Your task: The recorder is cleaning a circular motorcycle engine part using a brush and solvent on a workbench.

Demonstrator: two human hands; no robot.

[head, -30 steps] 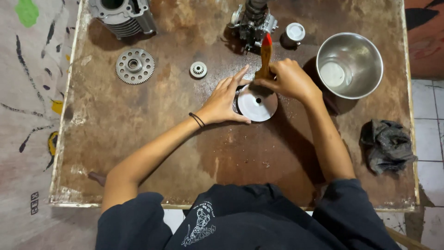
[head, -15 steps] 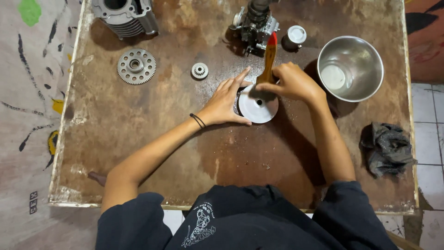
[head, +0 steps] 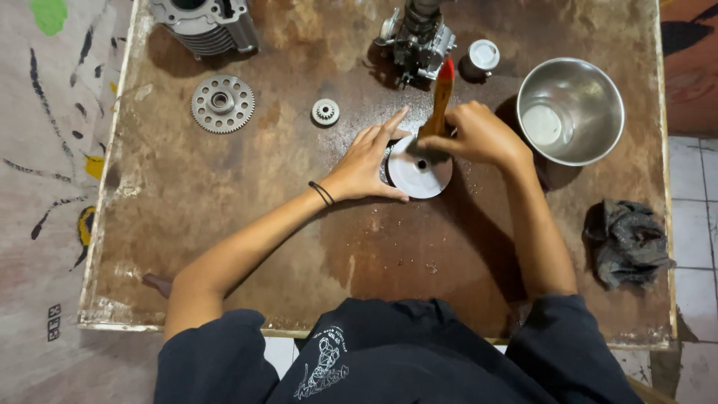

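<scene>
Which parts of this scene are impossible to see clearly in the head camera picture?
- Brush: the bristle end is hidden behind the right hand.
- Round metal disc: its left edge is covered by the left hand.
- Finned engine cylinder and carburettor-like part: both cut off by the top edge.
- Steel bowl: a pale patch inside; what it is cannot be told.

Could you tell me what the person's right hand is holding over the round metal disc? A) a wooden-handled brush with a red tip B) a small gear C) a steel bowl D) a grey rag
A: the right hand grips a wooden-handled brush over the disc, steadied by the left hand.
</scene>
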